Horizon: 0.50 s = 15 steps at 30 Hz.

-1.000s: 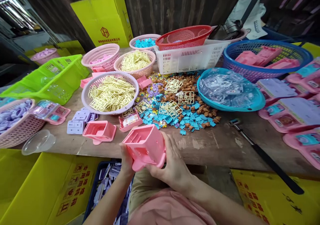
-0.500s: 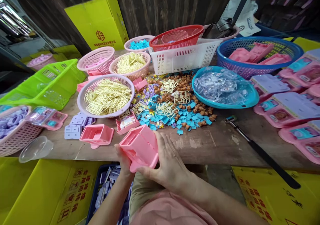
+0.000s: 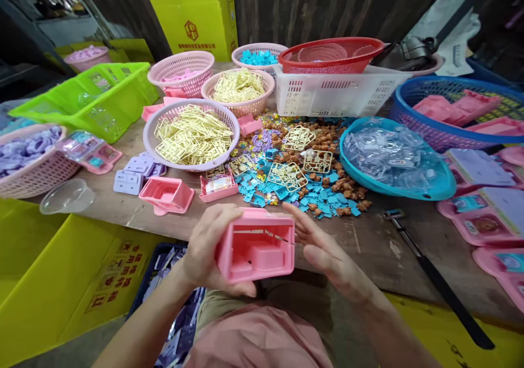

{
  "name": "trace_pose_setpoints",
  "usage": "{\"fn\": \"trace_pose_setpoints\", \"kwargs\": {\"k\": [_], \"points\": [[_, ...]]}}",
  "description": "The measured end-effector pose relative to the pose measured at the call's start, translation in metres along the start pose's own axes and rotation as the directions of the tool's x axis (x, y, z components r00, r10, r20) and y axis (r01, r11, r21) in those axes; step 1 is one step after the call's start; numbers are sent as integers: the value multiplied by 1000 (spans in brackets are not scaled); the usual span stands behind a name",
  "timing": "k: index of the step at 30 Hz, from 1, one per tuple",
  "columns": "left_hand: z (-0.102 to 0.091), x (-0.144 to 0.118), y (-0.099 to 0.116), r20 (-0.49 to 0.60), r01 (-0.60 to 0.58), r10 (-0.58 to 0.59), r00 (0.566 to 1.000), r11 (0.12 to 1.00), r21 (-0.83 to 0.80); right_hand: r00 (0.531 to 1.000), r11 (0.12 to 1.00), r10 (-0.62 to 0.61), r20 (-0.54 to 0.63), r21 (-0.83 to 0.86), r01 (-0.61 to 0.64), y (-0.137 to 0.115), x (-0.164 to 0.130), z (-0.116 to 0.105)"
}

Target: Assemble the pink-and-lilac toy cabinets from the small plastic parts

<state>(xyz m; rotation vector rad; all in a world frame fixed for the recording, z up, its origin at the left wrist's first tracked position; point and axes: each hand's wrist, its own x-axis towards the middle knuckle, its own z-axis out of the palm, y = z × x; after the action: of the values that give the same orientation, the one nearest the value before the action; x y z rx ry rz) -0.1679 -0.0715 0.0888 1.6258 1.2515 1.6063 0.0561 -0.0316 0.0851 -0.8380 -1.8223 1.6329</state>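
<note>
My left hand [image 3: 210, 248] is wrapped round the left side of a pink plastic box [image 3: 260, 248], thumb underneath. The box's hollow inside faces me, with a raised block and slots in its walls. Just right of it, my right hand [image 3: 327, 248] is open, fingers apart; whether a fingertip touches the box edge I cannot tell. On the table behind lie a second pink box [image 3: 167, 194] and a small pink tray [image 3: 219, 187] with a clear-wrapped piece in it. Lilac plates [image 3: 129, 181] are stacked to the left.
Loose blue pieces [image 3: 319, 199] and brown figures [image 3: 344, 185] cover the table's middle. A lilac basket [image 3: 147, 138] holds cream frames. Clear parts fill a turquoise basin [image 3: 440, 185]. A black-handled tool [image 3: 442, 286] lies right. A clear cup [image 3: 67, 197] stands near the left front edge.
The pink box has been turned so its hollow side faces me. My right hand has let go of it and opened at its right. The view has shifted left.
</note>
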Motion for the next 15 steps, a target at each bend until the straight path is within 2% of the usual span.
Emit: {"fn": "trace_pose_setpoints", "kwargs": {"k": [1,3,6,8,11,15], "points": [[1,2,3,45,-8,8,999,1000,10,997,998,66,-29,15,-65,-3,1,-3],[5,2,5,125,46,-41,991,998,-42,982,986,153,-109,-56,-160,-7,6,-2],[10,0,5,190,220,-184,964,957,-189,965,962,171,-197,-180,-207,-7,15,6],[12,-1,6,235,265,-214,948,940,-214,962,959,167,-215,-193,-209,-3,22,10],[13,-2,8,313,152,-112,943,982,-108,963,968,165,-216,-152,-200,6,28,16],[15,-5,5,325,-65,43,945,996,57,951,967,179,-251,-132,-217,13,31,21]]}}
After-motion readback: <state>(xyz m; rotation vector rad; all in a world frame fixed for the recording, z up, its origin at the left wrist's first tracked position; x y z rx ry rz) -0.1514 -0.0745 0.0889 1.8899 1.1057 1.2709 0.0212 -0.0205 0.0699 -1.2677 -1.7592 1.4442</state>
